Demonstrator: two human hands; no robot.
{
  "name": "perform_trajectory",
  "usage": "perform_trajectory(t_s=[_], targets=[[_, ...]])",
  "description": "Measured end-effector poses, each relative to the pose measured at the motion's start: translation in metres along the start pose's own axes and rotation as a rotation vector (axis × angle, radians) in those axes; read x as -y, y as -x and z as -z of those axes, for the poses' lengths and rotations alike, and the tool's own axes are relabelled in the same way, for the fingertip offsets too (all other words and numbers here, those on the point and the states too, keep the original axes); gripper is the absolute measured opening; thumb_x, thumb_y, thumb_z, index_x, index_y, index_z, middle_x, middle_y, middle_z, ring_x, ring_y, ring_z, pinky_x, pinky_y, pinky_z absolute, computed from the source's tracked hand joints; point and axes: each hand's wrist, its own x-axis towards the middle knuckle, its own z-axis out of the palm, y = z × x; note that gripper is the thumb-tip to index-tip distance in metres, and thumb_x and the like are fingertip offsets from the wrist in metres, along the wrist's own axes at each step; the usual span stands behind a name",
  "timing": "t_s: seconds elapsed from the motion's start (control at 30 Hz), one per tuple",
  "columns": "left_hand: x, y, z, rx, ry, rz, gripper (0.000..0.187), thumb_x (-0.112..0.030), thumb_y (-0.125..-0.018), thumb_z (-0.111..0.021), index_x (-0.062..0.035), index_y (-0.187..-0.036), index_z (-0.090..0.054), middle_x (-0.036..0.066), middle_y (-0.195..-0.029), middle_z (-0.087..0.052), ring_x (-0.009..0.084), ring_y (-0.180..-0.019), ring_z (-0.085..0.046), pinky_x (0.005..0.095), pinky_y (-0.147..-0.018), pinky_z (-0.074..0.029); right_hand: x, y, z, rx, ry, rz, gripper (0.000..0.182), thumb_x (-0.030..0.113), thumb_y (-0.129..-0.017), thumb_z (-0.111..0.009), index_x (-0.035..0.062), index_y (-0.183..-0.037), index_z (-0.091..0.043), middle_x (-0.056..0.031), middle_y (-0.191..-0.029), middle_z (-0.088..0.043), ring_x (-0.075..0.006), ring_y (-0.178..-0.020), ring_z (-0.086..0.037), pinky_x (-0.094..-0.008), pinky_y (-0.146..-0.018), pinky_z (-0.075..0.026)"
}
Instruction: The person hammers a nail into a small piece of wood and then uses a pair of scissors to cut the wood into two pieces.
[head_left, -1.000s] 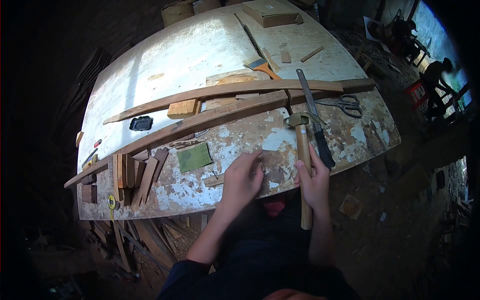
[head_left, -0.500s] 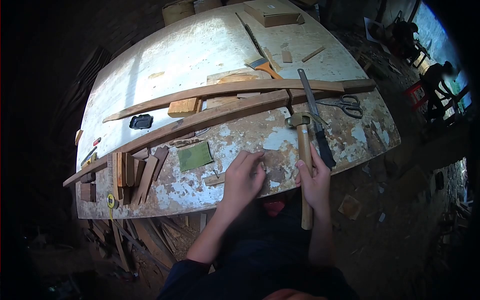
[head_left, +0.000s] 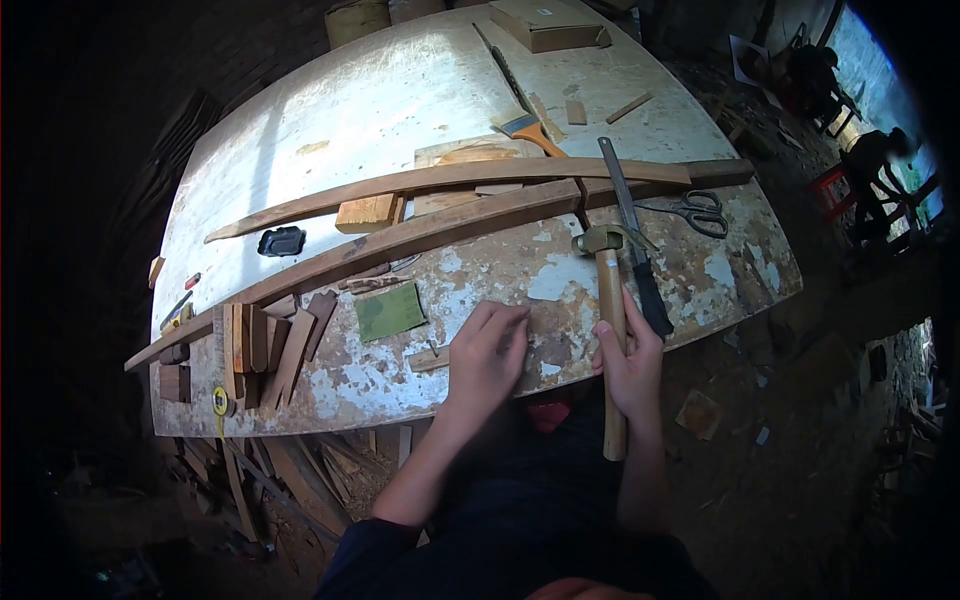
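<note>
Wood-handled, metal-headed claw hammer (head_left: 611,285) sits gripped between the right hand's thumb and fingers (head_left: 637,318), head beyond them; the bare left hand (head_left: 483,350) curls loosely, whether around anything I cannot tell.

I note glare across the tabletop (head_left: 365,85), its edges lens-bowed. The floor (head_left: 745,500) is dim; my left hand (head_left: 485,350) appears sharp.

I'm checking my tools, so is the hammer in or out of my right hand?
In: your right hand holds the hammer partway along its handle, thumb lying across the wood.
</note>
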Motion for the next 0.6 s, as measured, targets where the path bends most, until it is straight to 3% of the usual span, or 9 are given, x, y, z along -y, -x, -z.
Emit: perform_trajectory(t_s=[0.33, 0.43, 0.6], targets=[[0.0003, -0.0072, -0.0026, 0.036, -0.035, 0.046, 0.02, 0.007, -0.095, -0.075, 0.0013, -0.113, -0.078, 0.018, -0.101, -0.075, 0.0367, -0.094, -0.077, 0.0411, -0.082, -0.06, 0.0005, 0.0006, 0.0002, 0.01, -0.012, 0.003, 0.064, 0.008, -0.11, -0.064, 0.0019, -0.17, -0.043, 0.0, -0.086, -0.065, -0.0048, -0.065, -0.059, -0.0235, -0.057, -0.051], [-0.0016, -0.0071, -0.001, 0.067, -0.054, 0.07, 0.018, 0.006, -0.095, -0.074, 0.0014, -0.113, -0.078, 0.018, -0.1, -0.075, 0.0369, -0.093, -0.077, 0.0413, -0.082, -0.06, 0.0004, 0.0, 0.0012, 0.022, -0.017, 0.009, 0.065, 0.005, -0.11, -0.065, -0.0044, -0.169, -0.04, -0.0046, -0.097, -0.07, -0.0057, -0.065, -0.061, -0.0232, -0.056, -0.051], [-0.0021, -0.0091, -0.0025, 0.055, -0.068, 0.081, 0.016, 0.005, -0.096, -0.075, 0.0015, -0.111, -0.078, 0.018, -0.099, -0.075, 0.0377, -0.092, -0.076, 0.0421, -0.081, -0.059, 0.0, 0.0002, 0.0015, 0.017, -0.014, 0.003, 0.065, 0.005, -0.11, -0.065, -0.0041, -0.169, -0.04, -0.0041, -0.095, -0.07, -0.0058, -0.065, -0.061, -0.0235, -0.057, -0.052]])
